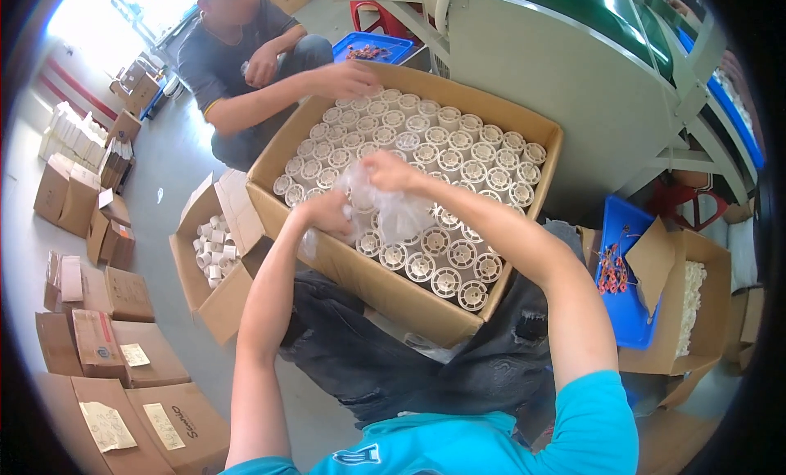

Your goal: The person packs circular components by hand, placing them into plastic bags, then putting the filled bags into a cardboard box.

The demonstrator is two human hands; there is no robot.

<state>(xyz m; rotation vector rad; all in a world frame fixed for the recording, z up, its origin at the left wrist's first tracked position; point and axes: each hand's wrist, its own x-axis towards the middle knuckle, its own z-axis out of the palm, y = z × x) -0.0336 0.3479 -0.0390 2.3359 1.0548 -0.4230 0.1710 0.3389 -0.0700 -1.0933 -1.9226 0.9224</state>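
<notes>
A large open cardboard box (393,297) stands in front of my knees, packed with upright rows of white cylindrical plastic parts (446,282) that have slotted round tops. Over its near left part, my right hand (390,171) is closed on a crumpled clear plastic bag (403,220). My left hand (329,211) is just below and to the left, its fingers closed on the same plastic near the box's edge. The bag hides some of the parts beneath it, and my left fingertips are partly hidden by the plastic.
A co-worker (237,74) sits at the far left, one hand reaching over the box. An open carton of small white pieces (214,250) is at left, beyond it stacked cartons (102,344). Blue trays (630,311) and another carton (706,311) stand right; a grey machine (524,58) rises behind.
</notes>
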